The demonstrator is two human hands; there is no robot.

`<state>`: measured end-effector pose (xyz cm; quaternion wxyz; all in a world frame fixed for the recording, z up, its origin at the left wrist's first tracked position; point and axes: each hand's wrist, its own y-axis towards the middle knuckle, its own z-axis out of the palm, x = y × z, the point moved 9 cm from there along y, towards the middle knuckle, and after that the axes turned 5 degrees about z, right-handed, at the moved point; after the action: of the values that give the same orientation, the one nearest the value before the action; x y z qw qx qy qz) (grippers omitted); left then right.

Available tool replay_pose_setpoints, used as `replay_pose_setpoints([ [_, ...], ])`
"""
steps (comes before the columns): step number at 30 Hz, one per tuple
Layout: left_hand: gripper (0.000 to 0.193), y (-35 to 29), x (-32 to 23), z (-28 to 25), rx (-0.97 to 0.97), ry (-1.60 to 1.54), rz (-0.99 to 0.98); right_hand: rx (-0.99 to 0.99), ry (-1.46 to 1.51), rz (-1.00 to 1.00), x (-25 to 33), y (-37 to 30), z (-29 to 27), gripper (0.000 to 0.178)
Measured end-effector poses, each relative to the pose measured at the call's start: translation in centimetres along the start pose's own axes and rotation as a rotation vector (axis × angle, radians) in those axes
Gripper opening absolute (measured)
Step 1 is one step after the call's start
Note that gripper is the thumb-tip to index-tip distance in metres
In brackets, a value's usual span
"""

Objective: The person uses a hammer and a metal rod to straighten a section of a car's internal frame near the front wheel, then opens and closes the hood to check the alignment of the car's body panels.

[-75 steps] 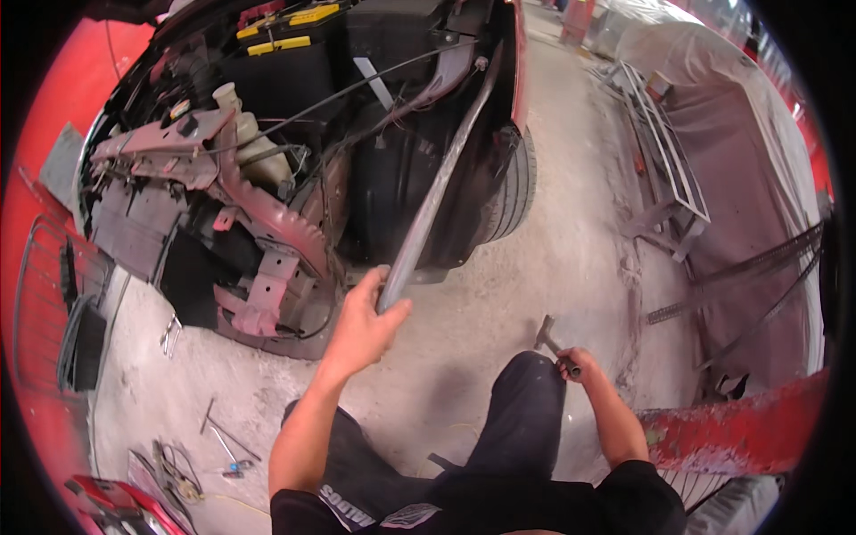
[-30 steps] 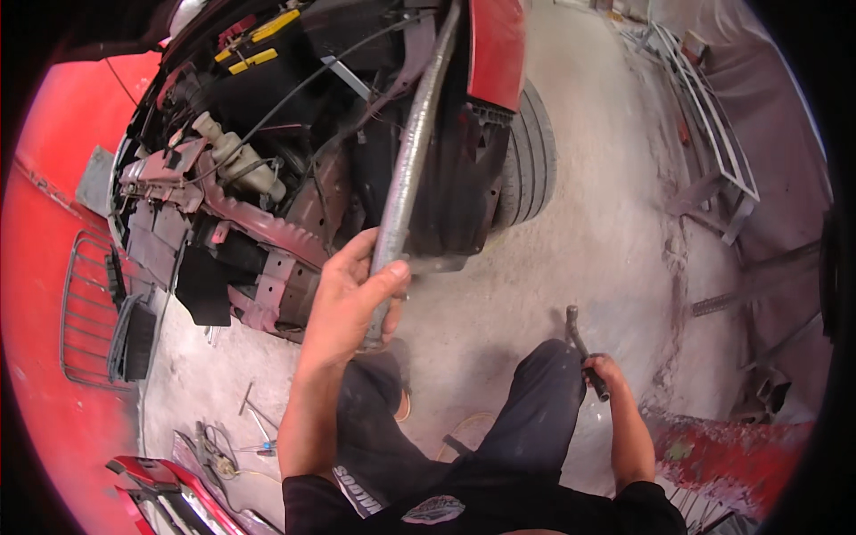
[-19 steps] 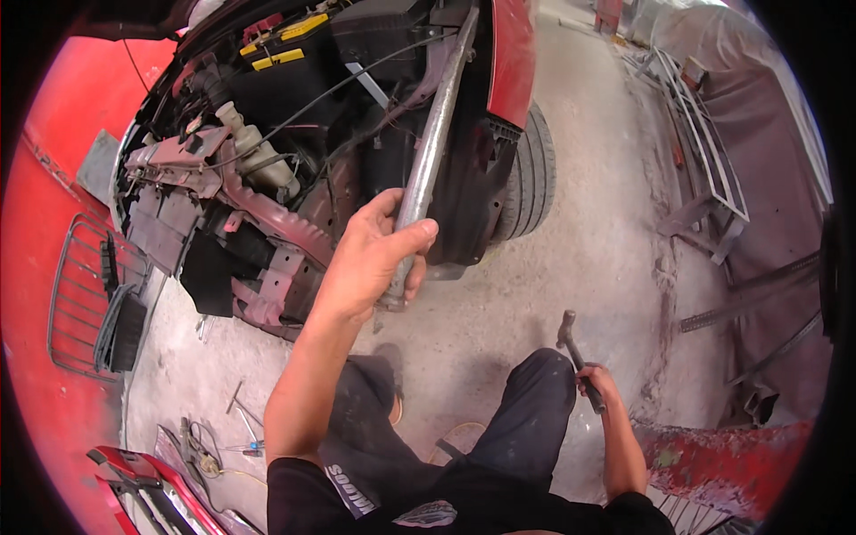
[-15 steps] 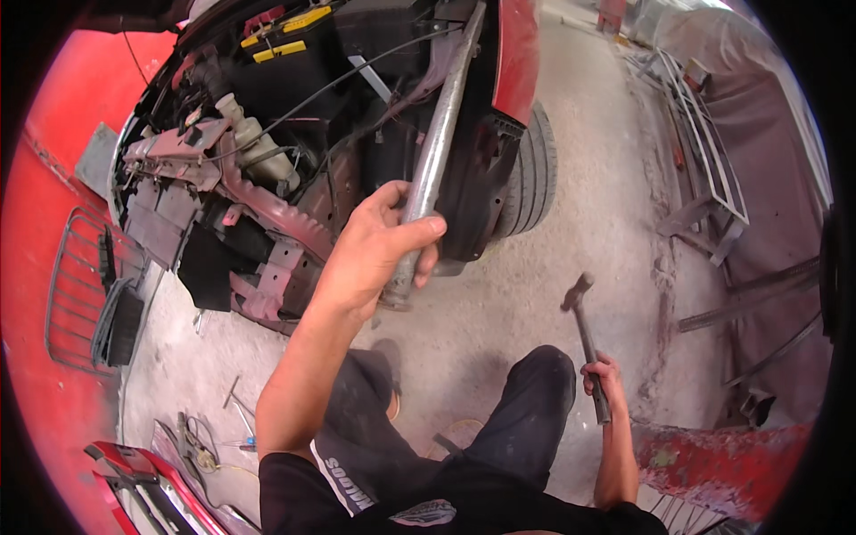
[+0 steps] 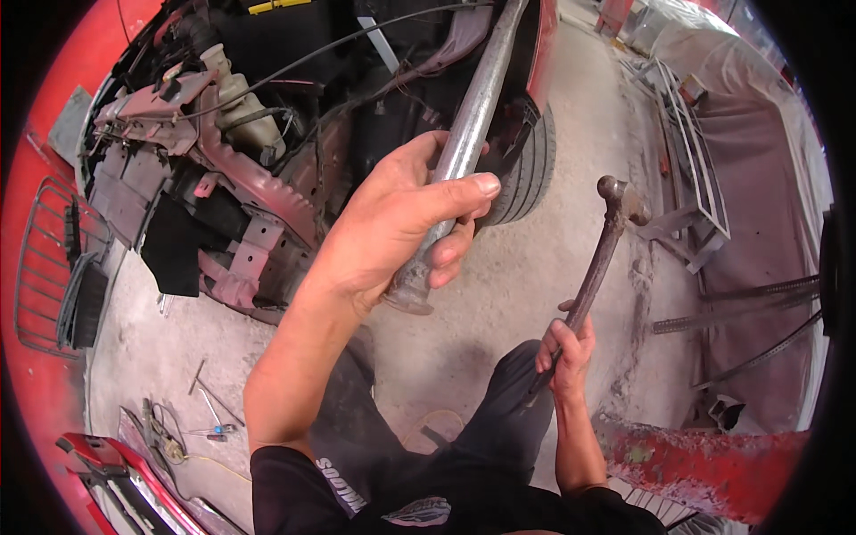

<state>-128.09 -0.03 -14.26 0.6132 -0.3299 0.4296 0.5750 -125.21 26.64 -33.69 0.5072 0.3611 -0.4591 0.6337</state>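
My left hand point(image 5: 401, 205) is wrapped around a long silvery metal bar point(image 5: 468, 125) near its flared, battered lower end. The bar slants up and away along the car's open front; its far end runs out of view at the top. On the right, my right hand point(image 5: 568, 348) grips a hammer point(image 5: 596, 254) by its handle, head up, apart from the bar. The car's stripped front end shows a bent inner rail point(image 5: 236, 160) and a pale plastic reservoir point(image 5: 239, 107) left of my left hand. Beyond the bar is a tire point(image 5: 528, 169).
A red beam with flaking paint point(image 5: 704, 459) lies beside my right forearm. Metal frames point(image 5: 691, 169) lean by a covered wall on the right. Hand tools point(image 5: 214, 423) and a red body panel point(image 5: 134, 477) are on the floor at lower left; a wire rack point(image 5: 40, 276) stands left.
My right hand has raised the hammer, bringing its head upward and closer to the bar's level. My left hand and the bar appear larger and slightly farther right, as the view has shifted.
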Motion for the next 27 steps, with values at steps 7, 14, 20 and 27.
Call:
replay_pose_setpoints([
  [7, 0.065, 0.2, -1.5, -0.2, 0.012, 0.188, 0.005, 0.014, -0.025, -0.147, 1.6, 0.2, 1.8, 0.039],
  [14, 0.063, 0.4, -0.2, -1.7, 0.004, 0.217, -0.043, 0.106, -0.1, -0.412, 6.5, -1.2, 4.8, 0.069],
  [20, 0.052, 1.1, -2.0, -2.3, 0.009, 0.18, 0.03, 0.042, -0.128, -0.335, 5.4, -1.4, 6.2, 0.065],
  [27, 0.042, 1.5, -4.4, -1.1, -0.012, 0.216, -0.005, 0.114, 0.13, -0.347, 7.7, 0.2, 9.1, 0.059],
])
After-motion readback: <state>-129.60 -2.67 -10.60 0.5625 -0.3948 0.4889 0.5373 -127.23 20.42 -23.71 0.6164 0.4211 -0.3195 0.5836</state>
